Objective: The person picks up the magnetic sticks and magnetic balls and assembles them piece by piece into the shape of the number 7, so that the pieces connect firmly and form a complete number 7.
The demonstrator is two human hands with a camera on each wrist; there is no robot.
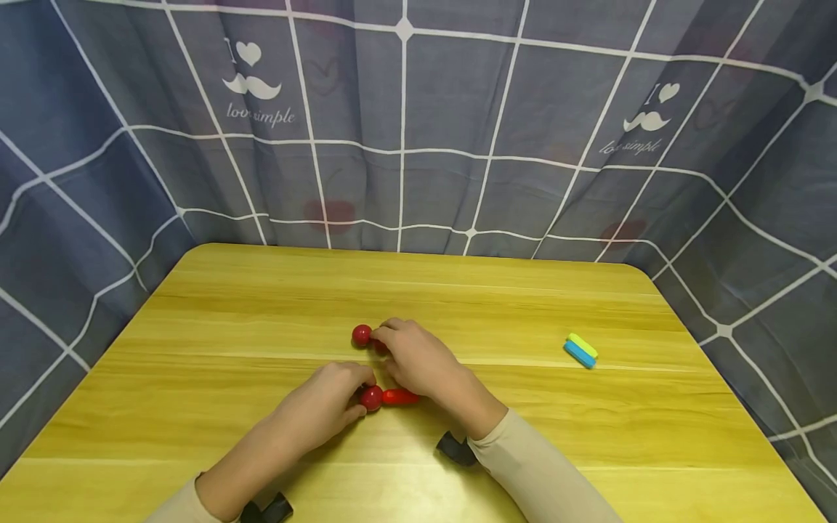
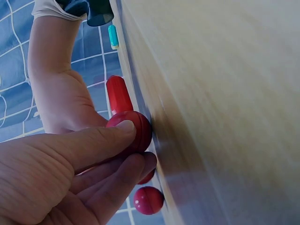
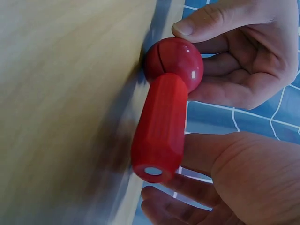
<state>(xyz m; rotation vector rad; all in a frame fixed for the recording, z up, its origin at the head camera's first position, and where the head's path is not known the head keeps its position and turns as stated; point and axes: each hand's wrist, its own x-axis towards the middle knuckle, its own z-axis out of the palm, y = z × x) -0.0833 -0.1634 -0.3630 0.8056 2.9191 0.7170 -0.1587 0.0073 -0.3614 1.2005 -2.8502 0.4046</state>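
Observation:
My left hand (image 1: 330, 403) pinches a shiny red ball (image 1: 371, 398) between thumb and fingers, low over the table. This ball has a groove, seen in the right wrist view, and a red ribbed handle (image 3: 161, 126) meets it. A pale round insert shows in the handle's near end. Just beyond, my right hand (image 1: 421, 359) has its bent fingers about a second red ball (image 1: 381, 347), mostly covered by them. A third red ball (image 1: 362, 335) lies left of those fingertips. In the left wrist view, that third ball (image 2: 148, 200) appears below the left fingers.
Two small sticks, one yellow-green (image 1: 582, 345) and one blue (image 1: 579, 354), lie side by side at the right. The wood-grain table (image 1: 261, 290) has curtains (image 1: 445, 109) with white grid lines around its back and sides. Black bands sit near both wrists.

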